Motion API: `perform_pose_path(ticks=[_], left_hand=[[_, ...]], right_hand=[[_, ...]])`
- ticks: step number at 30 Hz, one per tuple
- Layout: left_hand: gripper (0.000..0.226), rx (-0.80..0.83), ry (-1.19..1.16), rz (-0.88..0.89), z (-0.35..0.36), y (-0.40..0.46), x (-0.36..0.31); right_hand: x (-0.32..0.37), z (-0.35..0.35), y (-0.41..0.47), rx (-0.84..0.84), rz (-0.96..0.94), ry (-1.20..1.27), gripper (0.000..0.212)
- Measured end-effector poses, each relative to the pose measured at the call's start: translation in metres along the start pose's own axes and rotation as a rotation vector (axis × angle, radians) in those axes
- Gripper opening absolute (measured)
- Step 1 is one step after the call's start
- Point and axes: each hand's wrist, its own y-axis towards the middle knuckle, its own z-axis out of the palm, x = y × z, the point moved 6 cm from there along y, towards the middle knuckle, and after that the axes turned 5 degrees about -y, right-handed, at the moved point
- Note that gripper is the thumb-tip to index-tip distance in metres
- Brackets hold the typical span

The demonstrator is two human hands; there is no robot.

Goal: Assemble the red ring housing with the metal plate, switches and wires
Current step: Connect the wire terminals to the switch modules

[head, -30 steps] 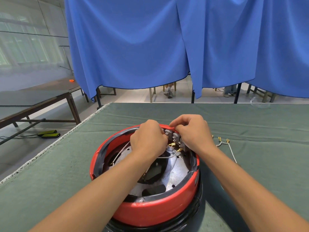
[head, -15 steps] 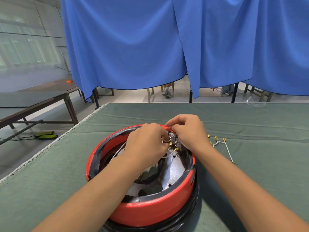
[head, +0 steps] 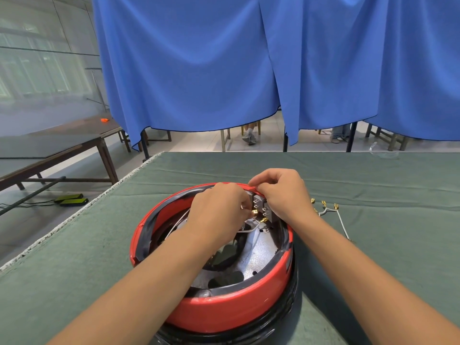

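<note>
Here we see the red ring housing (head: 231,312) standing on the green table cloth (head: 74,270), with the metal plate (head: 258,255) inside it. Our left hand (head: 219,210) pinches a white wire (head: 249,230) with a brass terminal near the grey switches (head: 260,205). Our right hand (head: 283,192) grips the switches at the far rim. Spare wires (head: 333,212) lie on the cloth, to the right of the housing

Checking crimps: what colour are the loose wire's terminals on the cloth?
Gold terminals on white wire; head view.
</note>
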Motion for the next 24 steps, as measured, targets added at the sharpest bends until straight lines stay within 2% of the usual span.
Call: perform_pose_path(ticks=[24], left_hand=[[0.015, -0.086, 0.033, -0.027, 0.005, 0.0067, -0.0058]], right_hand=[[-0.0039, 0.0026, 0.0017, -0.003, 0.03, 0.045, 0.037]])
